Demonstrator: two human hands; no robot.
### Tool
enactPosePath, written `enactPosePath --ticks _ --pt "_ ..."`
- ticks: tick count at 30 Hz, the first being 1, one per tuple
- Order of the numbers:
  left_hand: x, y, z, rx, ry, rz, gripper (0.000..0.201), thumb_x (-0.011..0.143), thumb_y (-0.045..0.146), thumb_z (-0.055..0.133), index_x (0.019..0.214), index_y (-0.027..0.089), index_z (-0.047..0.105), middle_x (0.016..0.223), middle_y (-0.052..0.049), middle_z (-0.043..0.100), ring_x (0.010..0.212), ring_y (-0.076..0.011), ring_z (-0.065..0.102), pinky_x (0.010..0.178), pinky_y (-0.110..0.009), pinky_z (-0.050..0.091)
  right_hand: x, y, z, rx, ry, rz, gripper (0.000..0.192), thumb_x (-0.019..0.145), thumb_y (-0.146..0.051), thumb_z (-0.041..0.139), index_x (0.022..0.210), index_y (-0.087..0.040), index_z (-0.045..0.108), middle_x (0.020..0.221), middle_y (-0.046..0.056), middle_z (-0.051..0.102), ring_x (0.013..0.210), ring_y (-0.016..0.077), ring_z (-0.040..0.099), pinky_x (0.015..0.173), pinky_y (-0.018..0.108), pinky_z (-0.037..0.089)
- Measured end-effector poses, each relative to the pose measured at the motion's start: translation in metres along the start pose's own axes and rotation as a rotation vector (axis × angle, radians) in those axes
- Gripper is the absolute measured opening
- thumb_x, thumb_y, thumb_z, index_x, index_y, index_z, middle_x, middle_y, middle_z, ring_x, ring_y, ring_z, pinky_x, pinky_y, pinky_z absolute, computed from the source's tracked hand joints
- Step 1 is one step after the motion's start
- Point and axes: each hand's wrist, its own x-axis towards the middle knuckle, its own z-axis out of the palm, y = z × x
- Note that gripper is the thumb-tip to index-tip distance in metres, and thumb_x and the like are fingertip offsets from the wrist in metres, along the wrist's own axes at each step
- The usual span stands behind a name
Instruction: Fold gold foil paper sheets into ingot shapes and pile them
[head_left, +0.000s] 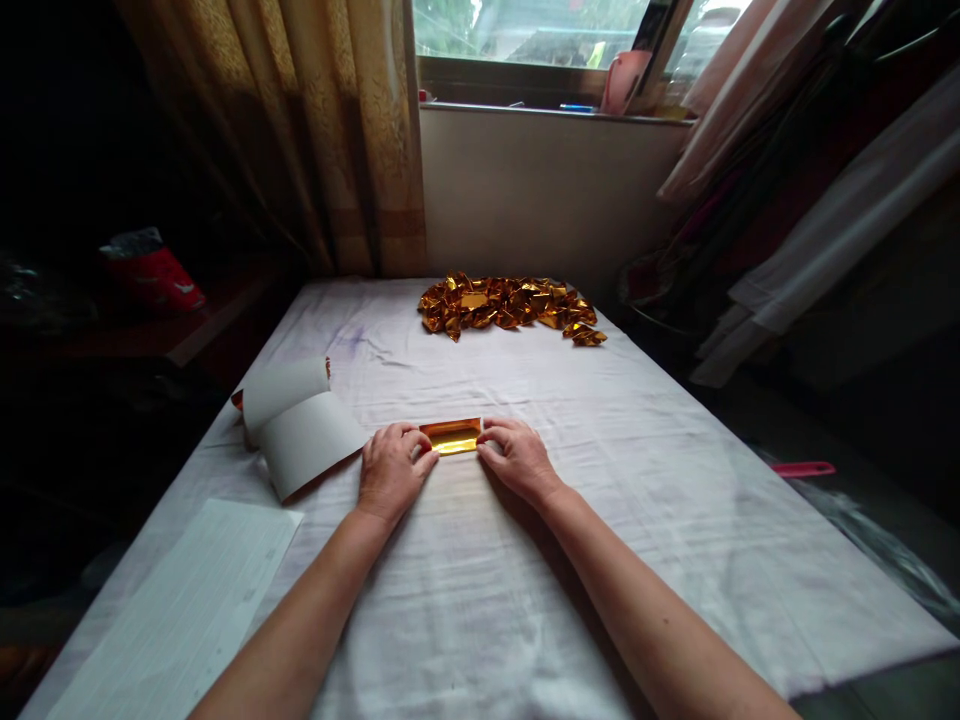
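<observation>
Both hands rest on the white cloth (600,480) that covers the bench, with a narrow folded strip of gold foil paper (451,436) lying flat between them near the middle. The left hand (390,468) is curled over the strip's left end, fingers bent and pressing down on it; the right hand (516,455) mirrors it on the right end, fingertips pinching the edge against the cloth. Neither hand lifts the strip.

At the far end of the bench, close to the wall under the window, lies a loose heap of folded gold foil pieces (510,303), piled straight on the cloth and in no container. Just left of the left hand sits a curled stack of white-backed sheets (300,430), its top leaves bent up. Nearer, at the bench's left edge, lies a lined white sheet (187,600). On the windowsill stands a pink cup (624,80); what it holds cannot be seen.
</observation>
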Motion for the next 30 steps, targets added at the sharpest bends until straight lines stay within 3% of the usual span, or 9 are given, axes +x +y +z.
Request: enactPosePath --ticks 2,7,10,18,24,27,30 --pt "0.0 -0.002 0.004 0.01 0.033 -0.041 0.016 0.077 0.031 0.07 0.091 0.024 0.065 0.108 -0.005 0.067 0.102 -0.0258 0.058 0.091 -0.039 0.042 0.005 0.005 0.004 0.028 0.042 0.047 0.01 0.077 -0.024 0.065 0.086 -0.025 0.069 0.114 0.005 0.069 0.108 0.024 0.061 0.096 0.043 0.045" --pt "-0.003 -0.006 0.008 0.037 0.076 -0.075 0.039 0.075 0.033 0.073 0.111 0.022 0.06 0.116 -0.008 0.065 0.108 -0.0285 0.056 0.093 -0.041 0.041 0.004 0.011 0.011 0.018 0.128 0.084 0.041 0.073 -0.025 0.067 0.114 -0.022 0.062 0.128 0.011 0.062 0.119 0.0281 0.054 0.101 0.047 0.041" --pt "-0.003 -0.007 0.009 0.037 0.084 -0.047 0.035 0.076 0.032 0.072 0.108 0.023 0.062 0.116 -0.007 0.065 0.107 -0.028 0.056 0.093 -0.041 0.041 0.001 0.013 0.013 0.024 0.12 0.034 0.039 0.075 -0.026 0.065 0.114 -0.024 0.064 0.131 0.011 0.06 0.124 0.0281 0.051 0.104 0.048 0.038" --pt "-0.002 -0.013 0.009 -0.106 0.059 -0.004 0.007 0.08 0.031 0.067 0.08 0.025 0.065 0.112 -0.004 0.069 0.106 -0.0254 0.06 0.094 -0.043 0.04 0.0 0.013 0.009 0.085 0.099 -0.003 0.015 0.078 -0.028 0.063 0.092 -0.024 0.07 0.126 0.009 0.064 0.123 0.0292 0.053 0.104 0.051 0.038" --pt "0.003 -0.018 0.005 -0.468 0.038 0.0 0.021 0.084 0.043 0.058 0.081 0.024 0.065 0.109 -0.006 0.073 0.115 -0.0263 0.059 0.1 -0.042 0.04 0.002 0.009 0.002 0.295 0.148 -0.089 0.005 0.079 -0.028 0.062 0.078 -0.024 0.065 0.121 0.009 0.068 0.122 0.0262 0.056 0.108 0.048 0.037" --pt "0.003 -0.014 0.002 -0.729 0.005 -0.079 0.032 0.083 0.052 0.058 0.081 0.021 0.064 0.091 -0.006 0.074 0.094 -0.0227 0.066 0.084 -0.033 0.049 0.0 0.001 -0.001 0.45 0.165 -0.081 0.008 0.081 -0.03 0.06 0.078 -0.024 0.063 0.114 0.008 0.07 0.114 0.0236 0.061 0.103 0.043 0.042" --pt "0.002 -0.008 0.001 -0.973 -0.004 -0.169 0.04 0.077 0.058 0.065 0.079 0.018 0.062 0.076 -0.002 0.07 0.073 -0.0172 0.066 0.069 -0.027 0.05 -0.003 -0.006 -0.002 0.589 0.124 0.012 0.013 0.083 -0.033 0.058 0.08 -0.022 0.064 0.091 0.004 0.072 0.087 0.0195 0.067 0.082 0.034 0.051"
